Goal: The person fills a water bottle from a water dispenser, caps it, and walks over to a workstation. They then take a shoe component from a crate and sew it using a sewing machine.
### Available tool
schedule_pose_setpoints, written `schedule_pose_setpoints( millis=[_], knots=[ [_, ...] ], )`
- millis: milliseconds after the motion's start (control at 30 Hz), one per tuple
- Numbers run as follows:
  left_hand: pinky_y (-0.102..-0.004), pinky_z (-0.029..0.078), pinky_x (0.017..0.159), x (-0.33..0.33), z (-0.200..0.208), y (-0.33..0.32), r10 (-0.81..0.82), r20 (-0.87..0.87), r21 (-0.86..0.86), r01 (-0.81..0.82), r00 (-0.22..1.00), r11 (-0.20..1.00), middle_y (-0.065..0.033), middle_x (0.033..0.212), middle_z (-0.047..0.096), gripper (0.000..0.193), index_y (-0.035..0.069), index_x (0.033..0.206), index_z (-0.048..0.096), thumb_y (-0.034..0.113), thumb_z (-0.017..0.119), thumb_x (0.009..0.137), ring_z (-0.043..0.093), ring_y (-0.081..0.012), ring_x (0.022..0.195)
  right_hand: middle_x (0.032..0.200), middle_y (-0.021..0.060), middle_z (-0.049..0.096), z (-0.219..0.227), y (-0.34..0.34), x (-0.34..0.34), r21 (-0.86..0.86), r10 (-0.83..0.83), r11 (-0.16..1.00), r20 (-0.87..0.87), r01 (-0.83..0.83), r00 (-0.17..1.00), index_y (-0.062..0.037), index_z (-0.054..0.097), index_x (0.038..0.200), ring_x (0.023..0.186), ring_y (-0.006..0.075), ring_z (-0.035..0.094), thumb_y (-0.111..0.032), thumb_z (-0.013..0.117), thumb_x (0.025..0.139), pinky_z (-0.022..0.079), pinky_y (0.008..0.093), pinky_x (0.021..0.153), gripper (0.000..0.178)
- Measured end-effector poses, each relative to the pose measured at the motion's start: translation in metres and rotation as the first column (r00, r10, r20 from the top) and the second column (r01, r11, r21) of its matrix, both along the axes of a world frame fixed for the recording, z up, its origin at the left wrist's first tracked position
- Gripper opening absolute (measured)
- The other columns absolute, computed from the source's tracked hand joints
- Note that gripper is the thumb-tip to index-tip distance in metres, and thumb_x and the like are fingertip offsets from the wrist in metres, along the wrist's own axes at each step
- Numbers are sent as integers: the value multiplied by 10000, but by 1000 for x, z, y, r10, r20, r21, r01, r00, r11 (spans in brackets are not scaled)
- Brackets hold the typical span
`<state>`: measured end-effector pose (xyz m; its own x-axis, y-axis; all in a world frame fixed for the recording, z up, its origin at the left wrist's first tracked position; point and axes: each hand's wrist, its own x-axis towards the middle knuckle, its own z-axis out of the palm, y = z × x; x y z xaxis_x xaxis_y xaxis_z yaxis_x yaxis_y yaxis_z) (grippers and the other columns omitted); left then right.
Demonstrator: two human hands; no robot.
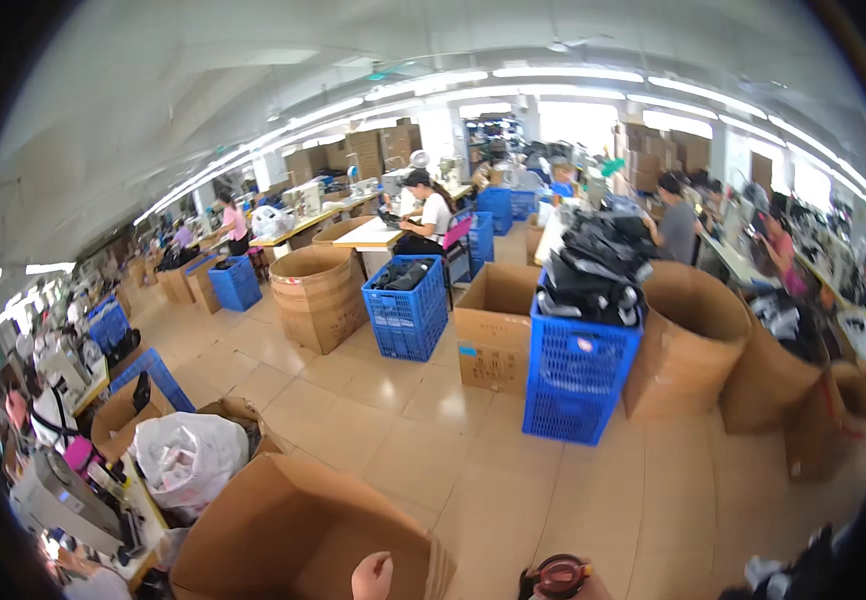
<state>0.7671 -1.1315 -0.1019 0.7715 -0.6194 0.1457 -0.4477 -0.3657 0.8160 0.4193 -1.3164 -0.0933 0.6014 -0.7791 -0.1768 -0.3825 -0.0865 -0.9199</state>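
At the lower edge, my left hand is curled into a loose fist above the open cardboard box, and nothing shows in it. My right hand is partly cut off by the frame's edge. It is closed around a round container with a dark red, shiny top and a black part sticking out on its left. The container looks like a lidded cup seen from above, but its lower part is hidden.
A blue crate stack heaped with black pieces stands ahead, between cardboard boxes. Another blue crate is farther left. A white sack lies at the left beside a sewing table. People sit at machines on both sides of the tiled floor.
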Motion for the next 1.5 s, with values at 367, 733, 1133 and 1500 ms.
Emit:
schedule_pose_setpoints(
  millis=[367, 733, 1133, 1500],
  knots=[
    [-319, 531, 704, 22, -154, 104, 983, -109, 473, -862, 149, 183, -136, 1031, 694, 362, 6, 1249, 587, 169, 534, 931, 657, -218, 830, 1154, 103, 594, -7, -321, 362, 635, 11, 599, 603, -488, 798, -33, 459, 1247, 1089, 203, 590, -39, 836, 666, 488, 369, 965, 692],
    [-388, 499, 865, 535, -77, -319, 313, -803, -314, -806, 507, 502, -156, 1115, 637, 295, -15, 1184, 599, 110, 610, 917, 613, -240, 942, 1216, 105, 578, 15, -456, 735, 304, 536, 600, 534, -740, 654, -44, 398, 1304, 1111, 208, 588, 79, 821, 652, 505, 403, 950, 787],
    [-373, 440, 973, 908, -115, -353, 592, -543, 193, -597, 596, 778, -113, 1343, 553, 478, 102, 1415, 423, 306, 488, 987, 534, -291, 1208, 1251, 94, 527, 19, -538, 1202, 180, 696, 358, 602, -916, 391, -35, 367, 1347, 1136, 198, 559, 77, 763, 699, 456, 368, 999, 768],
    [-373, 450, 948, 1370, -93, -377, 494, -673, -55, -704, 550, 708, -112, 1324, 568, 519, 117, 1434, 394, 343, 486, 976, 554, -296, 1179, 1281, 94, 506, 25, -525, 1634, 9, 712, 506, 560, -863, 423, -31, 360, 1346, 1178, 185, 528, -10, 840, 641, 450, 363, 1010, 853]
  ],
)
